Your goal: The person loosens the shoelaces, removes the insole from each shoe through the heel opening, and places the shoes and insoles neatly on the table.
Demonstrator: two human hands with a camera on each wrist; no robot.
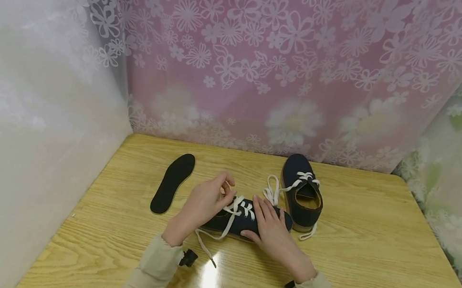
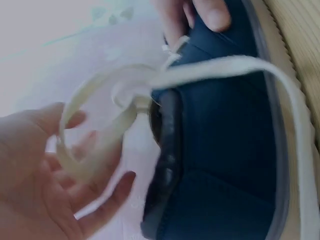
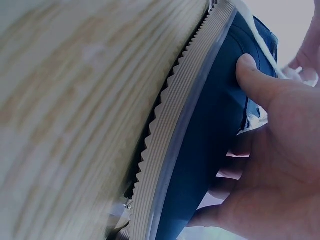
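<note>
A dark navy lace-up shoe (image 1: 243, 223) lies sideways at the middle of the table, toe to the right. My right hand (image 1: 273, 231) holds its front part, thumb (image 3: 256, 75) on the near side and fingers over the top. Above the shoe's opening is my left hand (image 1: 208, 200), its fingers loosely bent and spread in the left wrist view. A loop of white shoelace (image 2: 75, 107), blurred, hangs across those fingers without a visible pinch. The other lace end (image 1: 206, 246) trails over the shoe's near side onto the table.
A second navy shoe (image 1: 297, 171) with white laces stands at the back right, near the first shoe's toe. Left of the hands lies a black insole (image 1: 171, 184). Floral curtains (image 1: 240, 68) hang behind the wooden table (image 1: 370, 276) and at both sides.
</note>
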